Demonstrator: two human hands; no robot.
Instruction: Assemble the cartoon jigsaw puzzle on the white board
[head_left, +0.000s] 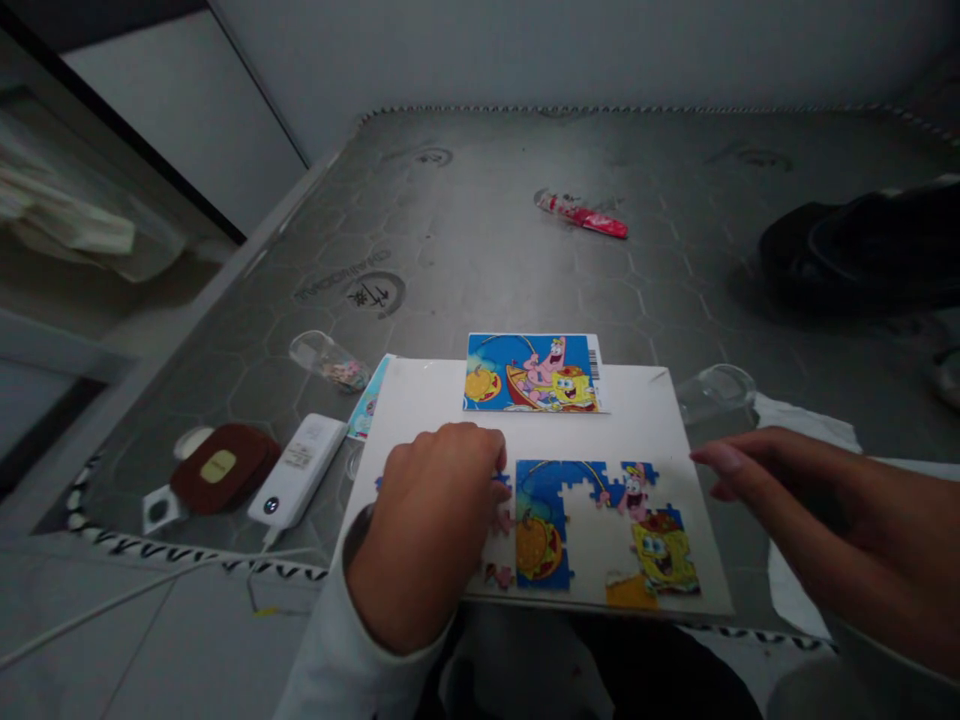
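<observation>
A white board (630, 425) lies on the table with a partly joined cartoon jigsaw puzzle (544, 530) on it. The left side with a burger and the right side with a yellow figure are joined along the top; the middle shows bare board. My left hand (431, 530) is curled, knuckles up, over loose puzzle pieces (499, 575) at the board's left; its fingertips are mostly hidden. Just beyond the board's right edge, my right hand (832, 520) holds thumb and fingers pinched together, and whatever is between them does not show. A picture card (536, 373) lies at the board's far edge.
Left of the board are a clear cup (330, 362) on its side with small bits inside, a white power bank (298, 470) with a cable, and a brown case (225, 467). Another clear cup (716, 392), white tissue (806, 420), a red-handled tool (581, 214) and a black object (847, 250) lie around.
</observation>
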